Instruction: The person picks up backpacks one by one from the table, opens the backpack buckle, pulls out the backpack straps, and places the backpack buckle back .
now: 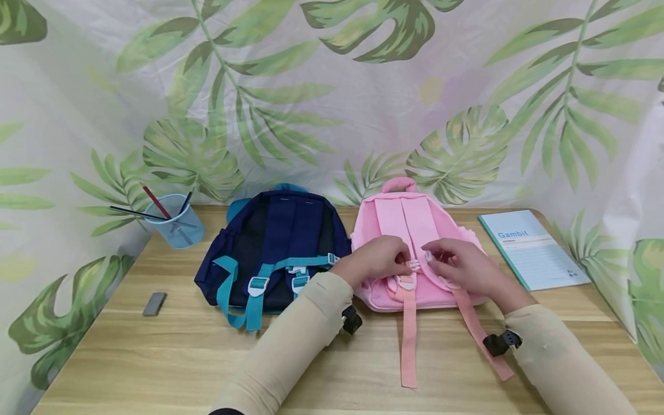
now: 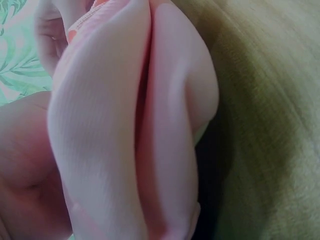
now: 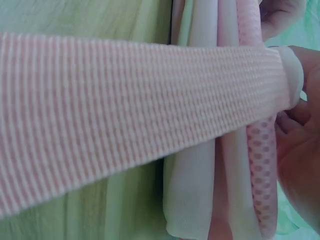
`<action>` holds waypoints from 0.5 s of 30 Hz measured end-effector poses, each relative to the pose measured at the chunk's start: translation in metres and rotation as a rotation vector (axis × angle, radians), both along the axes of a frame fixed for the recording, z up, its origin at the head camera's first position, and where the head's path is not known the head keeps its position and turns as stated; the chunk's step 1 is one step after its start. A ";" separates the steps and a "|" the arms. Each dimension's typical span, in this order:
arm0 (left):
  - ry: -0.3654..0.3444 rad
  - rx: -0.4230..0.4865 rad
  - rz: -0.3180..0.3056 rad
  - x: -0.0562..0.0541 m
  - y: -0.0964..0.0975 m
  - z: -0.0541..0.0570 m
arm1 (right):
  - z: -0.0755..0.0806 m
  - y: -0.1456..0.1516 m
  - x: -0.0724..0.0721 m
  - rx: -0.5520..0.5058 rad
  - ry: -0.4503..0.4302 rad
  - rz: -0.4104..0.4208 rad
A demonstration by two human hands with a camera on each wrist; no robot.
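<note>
A pink backpack (image 1: 381, 213) lies with its shoulder straps facing up. Over its middle, my left hand (image 1: 377, 257) pinches a small white buckle (image 1: 414, 265) on the strap. Just to the right, my right hand (image 1: 464, 265) holds another small white buckle piece (image 1: 428, 256) between thumb and fingers, and the two pieces are apart. Two peach webbing tails (image 1: 408, 340) hang down onto the table. Up close in the right wrist view, one ribbed webbing strap (image 3: 140, 100) crosses in front of the bag. Pink fabric (image 2: 100, 120) hides most of the left fingers in the left wrist view.
A navy backpack (image 1: 280, 230) with teal straps lies against the pink one's left side. Farther left stand a blue pencil cup (image 1: 181, 230) and a grey eraser-like block (image 1: 154, 304). A notebook (image 1: 534, 248) lies at the right, and a leaf-patterned curtain (image 1: 363, 86) hangs behind.
</note>
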State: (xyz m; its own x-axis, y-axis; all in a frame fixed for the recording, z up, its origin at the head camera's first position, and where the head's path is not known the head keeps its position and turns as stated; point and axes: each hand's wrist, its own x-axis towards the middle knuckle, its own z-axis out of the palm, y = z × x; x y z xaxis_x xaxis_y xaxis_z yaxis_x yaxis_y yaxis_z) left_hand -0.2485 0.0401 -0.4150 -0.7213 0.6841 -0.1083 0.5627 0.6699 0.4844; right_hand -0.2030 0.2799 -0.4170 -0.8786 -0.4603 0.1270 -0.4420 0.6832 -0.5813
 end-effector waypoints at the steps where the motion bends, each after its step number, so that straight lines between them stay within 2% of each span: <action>1: -0.001 0.000 0.001 0.000 0.000 0.000 | 0.000 0.001 0.000 -0.007 -0.008 -0.017; 8: -0.014 0.004 0.003 0.000 0.000 -0.001 | -0.001 0.010 0.001 -0.076 -0.044 -0.080; 15: -0.009 0.008 0.000 0.000 -0.001 -0.001 | 0.000 0.016 -0.001 0.011 -0.045 -0.100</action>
State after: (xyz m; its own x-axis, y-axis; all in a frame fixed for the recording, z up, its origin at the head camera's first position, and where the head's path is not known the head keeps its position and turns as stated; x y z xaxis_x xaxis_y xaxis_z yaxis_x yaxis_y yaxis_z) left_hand -0.2486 0.0387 -0.4156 -0.7200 0.6853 -0.1092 0.5584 0.6656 0.4951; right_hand -0.2040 0.2962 -0.4172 -0.9251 -0.3708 0.0818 -0.3445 0.7292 -0.5913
